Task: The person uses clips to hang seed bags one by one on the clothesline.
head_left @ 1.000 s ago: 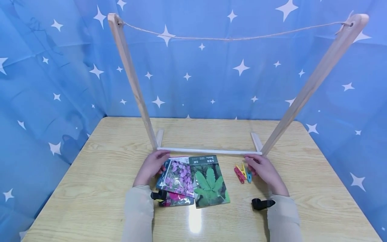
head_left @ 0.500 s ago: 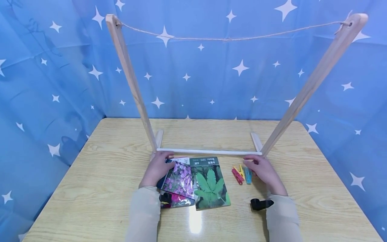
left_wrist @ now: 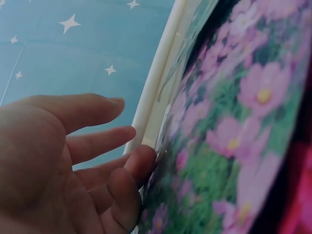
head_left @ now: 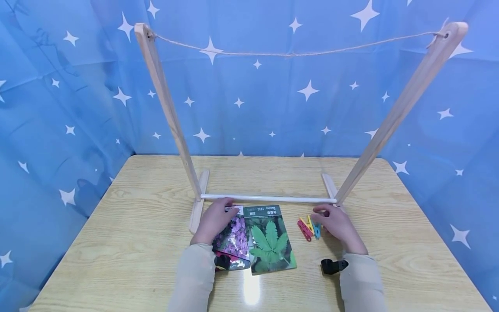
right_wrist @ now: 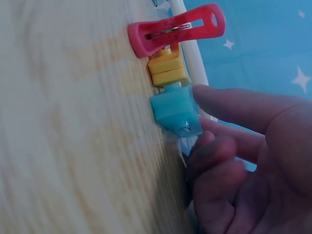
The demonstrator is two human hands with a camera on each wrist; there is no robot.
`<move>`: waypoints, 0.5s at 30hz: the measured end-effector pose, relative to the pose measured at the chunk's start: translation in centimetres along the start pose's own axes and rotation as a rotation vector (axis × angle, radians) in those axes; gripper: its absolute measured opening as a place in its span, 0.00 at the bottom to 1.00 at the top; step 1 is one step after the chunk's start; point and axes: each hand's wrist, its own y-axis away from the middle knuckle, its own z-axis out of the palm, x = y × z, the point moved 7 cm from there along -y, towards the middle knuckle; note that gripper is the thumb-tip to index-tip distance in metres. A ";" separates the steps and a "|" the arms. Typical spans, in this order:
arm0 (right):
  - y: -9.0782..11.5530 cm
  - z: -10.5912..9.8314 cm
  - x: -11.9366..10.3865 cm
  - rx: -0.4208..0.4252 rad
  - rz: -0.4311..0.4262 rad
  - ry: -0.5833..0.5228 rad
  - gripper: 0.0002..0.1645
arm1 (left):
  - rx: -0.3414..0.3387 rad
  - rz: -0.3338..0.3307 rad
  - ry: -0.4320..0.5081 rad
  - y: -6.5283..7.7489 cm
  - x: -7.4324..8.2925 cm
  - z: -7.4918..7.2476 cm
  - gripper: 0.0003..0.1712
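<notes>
My left hand [head_left: 218, 219] rests over a glossy packet with a pink-purple flower picture [head_left: 238, 238]. In the left wrist view its thumb is extended, its fingers loosely bent, and fingertips touch the packet's edge. Another packet, with a green leaf picture [head_left: 270, 242], lies flat to its right. A magenta one [head_left: 238, 263] peeks out below. My right hand [head_left: 333, 223] pinches a blue clothespin [right_wrist: 175, 109] at its end with thumb and fingers. Beside it are a yellow clothespin [right_wrist: 168, 68] and a red clothespin [right_wrist: 175, 29].
A wooden frame stands behind the hands, with a left post [head_left: 167, 104], a right post [head_left: 401, 110] and a white bottom bar [head_left: 269, 198]. A slack string [head_left: 288, 55] links the post tops. A starry blue cloth [head_left: 269, 112] hangs behind the wooden table [head_left: 117, 242].
My left hand has moved right, from the packets' left edge onto the purple-flower packet. My right hand has shifted slightly left, and the blue clothespin has turned and moved a little left.
</notes>
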 end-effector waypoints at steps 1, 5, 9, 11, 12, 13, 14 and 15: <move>0.0 0.0 0.0 -0.004 0.004 0.005 0.26 | -0.002 0.001 -0.003 0.0 0.1 0.1 0.23; 0.2 0.1 -0.4 -0.018 0.006 0.026 0.27 | 0.001 0.026 -0.069 0.0 0.7 0.4 0.26; 0.3 0.2 -0.9 -0.030 -0.024 0.058 0.24 | 0.009 0.016 -0.149 0.0 0.8 0.9 0.29; 0.4 0.4 -1.1 -0.040 -0.026 0.065 0.21 | 0.001 -0.003 -0.176 0.1 0.7 1.2 0.31; 0.4 0.4 -1.1 -0.043 -0.021 0.066 0.19 | -0.003 -0.008 -0.190 0.2 0.8 1.3 0.32; 0.4 0.5 -1.2 -0.044 -0.024 0.075 0.18 | -0.008 -0.009 -0.201 0.2 0.8 1.4 0.33; 0.4 0.6 -1.2 -0.042 -0.026 0.080 0.17 | -0.013 -0.013 -0.213 0.3 0.8 1.5 0.33; 0.4 0.6 -1.3 -0.041 -0.032 0.086 0.16 | -0.019 -0.014 -0.225 0.3 0.9 1.6 0.34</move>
